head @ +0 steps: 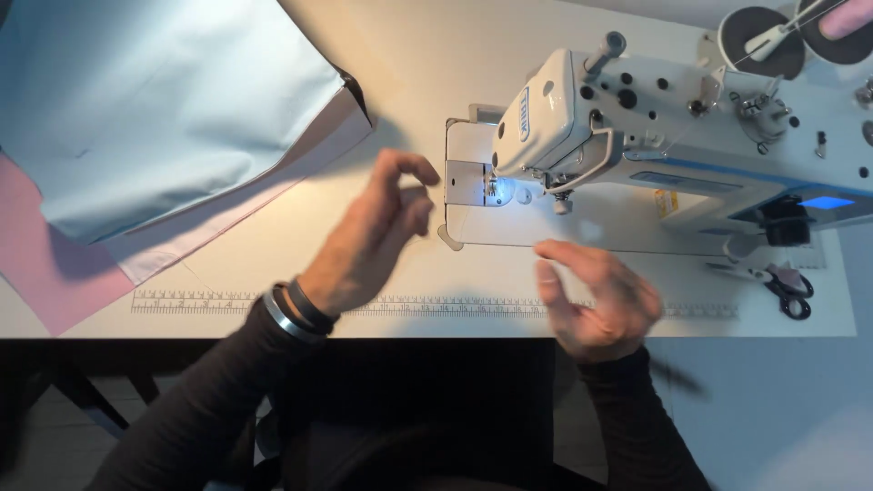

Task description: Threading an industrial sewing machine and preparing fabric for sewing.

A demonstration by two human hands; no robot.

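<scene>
Sewing machine (637, 118) sits on the right half of the tabletop (364, 273), white body, lamp lit over the needle plate (473, 182). My left hand (373, 236) hovers just left of the plate, fingers curled, thumb and fingertips close together, holding nothing that I can make out (a thread would be too thin to see at this size). My right hand (596, 295) hovers near the front edge of the machine bed, below the needle area, fingers bent and loose, slightly blurred, also with nothing visible in it. Both hands are apart from each other, neither touching the machine. Dark long sleeves on both arms, a dark band and a silver bracelet (291, 314) on my left wrist.

Pale blue fabric (145, 100) lies at the upper left of the tabletop, overlapping pink fabric (55, 273) under it, well apart from my hands. A printed ruler strip (200, 302) runs along the front edge of the tabletop, passing under both wrists. Small black-handled scissors (791, 289) lie at the right, in front of the machine base. Thread spool stand (764, 36) at top right behind the machine, a blue lit panel (826, 202) on the machine's right end
</scene>
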